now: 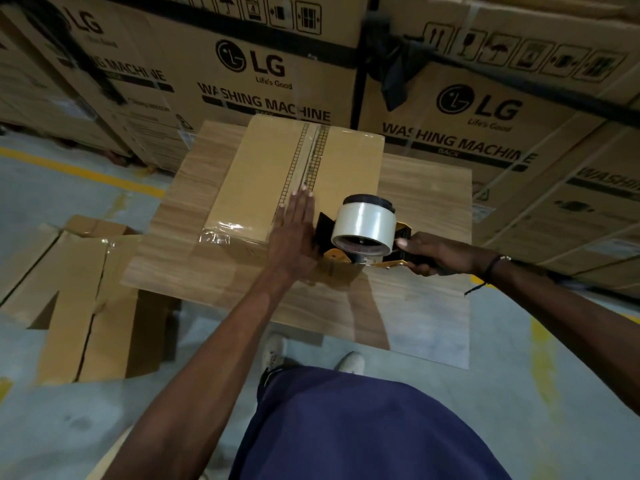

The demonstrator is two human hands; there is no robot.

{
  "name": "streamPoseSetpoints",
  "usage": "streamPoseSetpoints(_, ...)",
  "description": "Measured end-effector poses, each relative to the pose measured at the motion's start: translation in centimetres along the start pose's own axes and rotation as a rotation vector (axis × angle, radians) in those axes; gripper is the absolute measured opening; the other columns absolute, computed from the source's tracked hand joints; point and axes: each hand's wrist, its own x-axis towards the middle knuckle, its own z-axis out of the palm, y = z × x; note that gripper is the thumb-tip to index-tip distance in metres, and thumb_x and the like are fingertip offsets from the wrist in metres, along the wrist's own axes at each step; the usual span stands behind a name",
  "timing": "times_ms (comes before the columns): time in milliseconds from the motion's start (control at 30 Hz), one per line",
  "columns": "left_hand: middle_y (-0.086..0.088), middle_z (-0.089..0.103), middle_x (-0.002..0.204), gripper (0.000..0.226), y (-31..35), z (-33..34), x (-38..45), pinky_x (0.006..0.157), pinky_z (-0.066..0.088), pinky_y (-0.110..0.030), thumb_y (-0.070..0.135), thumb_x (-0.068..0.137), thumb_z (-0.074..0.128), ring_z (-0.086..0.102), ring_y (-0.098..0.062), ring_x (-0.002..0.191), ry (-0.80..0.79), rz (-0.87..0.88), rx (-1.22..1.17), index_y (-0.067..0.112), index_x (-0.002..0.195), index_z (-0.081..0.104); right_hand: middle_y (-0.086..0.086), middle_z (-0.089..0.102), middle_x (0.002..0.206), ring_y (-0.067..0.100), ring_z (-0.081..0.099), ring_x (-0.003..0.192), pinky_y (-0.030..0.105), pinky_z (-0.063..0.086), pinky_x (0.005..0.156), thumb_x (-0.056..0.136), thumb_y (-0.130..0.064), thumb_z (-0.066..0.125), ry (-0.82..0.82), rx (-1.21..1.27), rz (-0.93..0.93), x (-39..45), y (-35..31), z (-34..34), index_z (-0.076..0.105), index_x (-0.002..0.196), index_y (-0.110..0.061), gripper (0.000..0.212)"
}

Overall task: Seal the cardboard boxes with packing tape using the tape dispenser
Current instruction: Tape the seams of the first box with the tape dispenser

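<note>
A brown cardboard box (263, 174) lies on a wood-grain table (426, 202), its flaps closed along a centre seam with printed strips. Clear tape shines on its near left corner and far edge. My left hand (294, 233) lies flat on the box top by the seam, fingers straight. My right hand (436, 254) grips the handle of a yellow and black tape dispenser (363, 233) carrying a clear tape roll. The dispenser's front end sits at the box's near right edge, right beside my left hand.
Large LG washing machine cartons (256, 71) stand stacked behind and to the right of the table. Flattened cardboard boxes (76, 296) lie on the grey floor at left. A yellow floor line (79, 171) runs at left. My feet stand under the table's near edge.
</note>
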Motion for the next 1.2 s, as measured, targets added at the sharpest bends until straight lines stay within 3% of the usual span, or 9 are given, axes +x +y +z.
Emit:
streamPoseSetpoints(133, -0.009, -0.007, 0.172, 0.074, 0.3, -0.1, 0.1, 0.128, -0.003, -0.042, 0.051, 0.106, 0.016, -0.009, -0.022, 0.159, 0.053, -0.042, 0.009, 0.009, 0.164, -0.001, 0.010, 0.029, 0.057, 0.016, 0.020, 0.047, 0.021, 0.023, 0.048, 0.107, -0.050, 0.040, 0.001, -0.026, -0.005, -1.5, 1.8, -1.7, 0.046, 0.064, -0.005, 0.063)
streamPoseSetpoints(167, -0.008, -0.004, 0.173, 0.073, 0.5, -0.1, -0.1, 0.128, -0.001, -0.042, 0.053, 0.107, 0.013, -0.007, -0.021, 0.159, 0.070, -0.050, -0.021, 0.009, 0.164, 0.003, 0.011, 0.029, 0.058, 0.017, 0.020, 0.048, 0.022, 0.022, 0.048, 0.102, -0.057, 0.043, 0.001, -0.024, -0.004, -2.2, 2.4, -2.3, 0.045, 0.065, -0.003, 0.065)
streamPoseSetpoints(300, -0.007, 0.000, 0.173, 0.074, 0.8, 0.2, -0.1, 0.129, 0.003, -0.044, 0.055, 0.108, 0.020, -0.004, -0.020, 0.159, 0.094, -0.044, -0.049, 0.009, 0.164, 0.008, 0.007, 0.031, 0.054, 0.014, 0.022, 0.044, 0.019, 0.025, 0.047, 0.087, -0.079, 0.055, 0.030, -0.029, 0.026, -4.8, 4.6, -4.1, 0.046, 0.060, -0.013, 0.072)
streamPoseSetpoints(467, -0.009, 0.003, 0.173, 0.074, 0.7, 0.2, -0.1, 0.128, 0.009, -0.049, 0.054, 0.108, 0.021, 0.000, -0.023, 0.160, 0.101, -0.034, -0.033, 0.007, 0.164, 0.012, 0.003, 0.031, 0.055, 0.014, 0.020, 0.047, 0.021, 0.024, 0.047, 0.075, -0.088, 0.060, 0.035, -0.073, 0.059, -4.9, 3.4, -4.4, 0.048, 0.059, -0.019, 0.072)
streamPoseSetpoints(733, -0.008, 0.001, 0.173, 0.073, 1.1, 0.0, -0.2, 0.128, 0.008, -0.048, 0.054, 0.108, 0.021, -0.001, -0.022, 0.160, 0.096, -0.042, -0.024, 0.008, 0.164, 0.010, 0.006, 0.032, 0.057, 0.019, 0.020, 0.052, 0.026, 0.022, 0.049, 0.075, -0.089, 0.057, 0.044, -0.168, 0.122, -4.4, 2.9, -5.0, 0.051, 0.069, -0.008, 0.082)
streamPoseSetpoints(900, -0.007, 0.000, 0.173, 0.073, 0.8, -0.1, -0.1, 0.128, 0.008, -0.049, 0.054, 0.108, 0.021, -0.002, -0.022, 0.160, 0.079, -0.038, -0.033, 0.009, 0.164, 0.009, 0.007, 0.027, 0.061, 0.023, 0.014, 0.059, 0.032, 0.016, 0.052, 0.078, -0.087, 0.056, 0.019, -0.164, 0.138, -4.1, 1.8, -5.3, 0.050, 0.061, -0.020, 0.070)
streamPoseSetpoints(1000, -0.009, 0.002, 0.173, 0.073, 0.9, -0.1, -0.1, 0.128, 0.009, -0.049, 0.053, 0.108, 0.021, 0.000, -0.022, 0.160, 0.088, -0.035, -0.032, 0.007, 0.164, 0.010, 0.006, 0.029, 0.060, 0.021, 0.017, 0.056, 0.039, 0.014, 0.057, 0.089, -0.073, 0.050, 0.020, -0.135, 0.116, -4.6, 2.4, -5.5, 0.052, 0.058, -0.022, 0.060)
streamPoseSetpoints(1067, -0.009, 0.002, 0.173, 0.073, 0.8, -0.2, -0.1, 0.128, 0.008, -0.049, 0.052, 0.108, 0.022, 0.000, -0.022, 0.160, 0.092, -0.037, -0.036, 0.007, 0.164, 0.010, 0.005, 0.029, 0.058, 0.018, 0.019, 0.052, 0.032, 0.016, 0.053, 0.091, -0.067, 0.049, 0.022, -0.090, 0.096, -4.9, 3.4, -5.5, 0.051, 0.056, -0.024, 0.056)
streamPoseSetpoints(1200, -0.009, 0.001, 0.173, 0.072, 0.8, -0.1, -0.1, 0.129, 0.007, -0.048, 0.052, 0.109, 0.022, -0.002, -0.022, 0.159, 0.096, -0.037, -0.049, 0.008, 0.164, 0.009, 0.017, 0.023, 0.060, 0.022, 0.016, 0.053, 0.025, 0.022, 0.051, 0.094, -0.070, 0.051, 0.017, -0.077, 0.083, -5.1, 5.4, -5.2, 0.040, 0.062, -0.002, 0.076)
